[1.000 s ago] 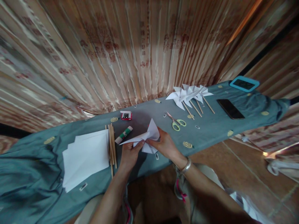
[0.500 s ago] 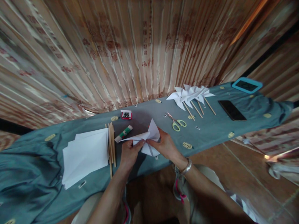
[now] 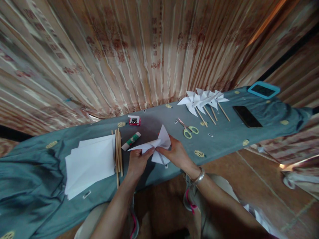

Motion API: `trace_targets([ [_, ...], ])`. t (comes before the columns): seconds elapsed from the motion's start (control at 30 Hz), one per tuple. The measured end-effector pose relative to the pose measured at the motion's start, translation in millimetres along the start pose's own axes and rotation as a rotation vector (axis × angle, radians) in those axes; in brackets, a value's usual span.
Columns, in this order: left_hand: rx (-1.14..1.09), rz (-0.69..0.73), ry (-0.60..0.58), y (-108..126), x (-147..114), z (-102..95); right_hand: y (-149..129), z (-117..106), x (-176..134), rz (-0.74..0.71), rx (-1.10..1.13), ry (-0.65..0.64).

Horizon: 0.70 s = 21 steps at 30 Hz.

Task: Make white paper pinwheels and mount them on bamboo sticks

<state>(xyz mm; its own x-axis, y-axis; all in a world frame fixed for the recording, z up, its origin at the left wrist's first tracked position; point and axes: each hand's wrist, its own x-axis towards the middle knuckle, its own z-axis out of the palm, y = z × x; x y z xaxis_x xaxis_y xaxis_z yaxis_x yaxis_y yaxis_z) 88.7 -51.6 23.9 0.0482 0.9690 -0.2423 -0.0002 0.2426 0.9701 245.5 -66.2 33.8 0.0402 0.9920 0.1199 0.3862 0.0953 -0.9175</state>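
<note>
head view: just below centre, left hand (image 3: 137,162) and right hand (image 3: 176,155) both pinch closed on the white paper pinwheel (image 3: 156,143) between them, its longest vane (image 3: 141,146) pointing frame-left.

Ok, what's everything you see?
Folded pinwheel: one, white, centre
Pinwheels on sticks: four, white, right
Paper sheets: several, white, left
Wooden sticks: several, tan, left
Glue stick: one, green-white, centre
Open box: one, red, back
Scissors: one, lime handles, right
Smartphone: one, black, right
Framed panel: one, blue, right
Tablecloth: one, teal, underneath
Curtain: uncounted, brown, behind
Trousers: one, beige, below
Shoes: two, grey, below
Bracelet: one, silver, wrist
Left hand: one, centre
Right hand: one, centre
</note>
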Motion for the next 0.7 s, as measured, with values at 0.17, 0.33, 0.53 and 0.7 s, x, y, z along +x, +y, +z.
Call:
trace_targets([
  [0.17,0.043,0.022,0.001,-5.9,1.6,-2.2,1.8,0.0,0.7,0.031,0.026,-0.016],
  [0.33,0.067,-0.001,0.03,-6.9,2.3,-1.7,3.7,0.3,1.1,0.014,0.017,-0.024],
  [0.53,0.065,0.019,0.046,-9.5,3.6,-1.1,3.0,-0.2,0.9,0.024,0.016,-0.033],
  [0.7,0.074,0.015,0.055,-9.1,3.3,-0.9,1.3,-0.4,0.4,0.032,0.01,-0.029],
])
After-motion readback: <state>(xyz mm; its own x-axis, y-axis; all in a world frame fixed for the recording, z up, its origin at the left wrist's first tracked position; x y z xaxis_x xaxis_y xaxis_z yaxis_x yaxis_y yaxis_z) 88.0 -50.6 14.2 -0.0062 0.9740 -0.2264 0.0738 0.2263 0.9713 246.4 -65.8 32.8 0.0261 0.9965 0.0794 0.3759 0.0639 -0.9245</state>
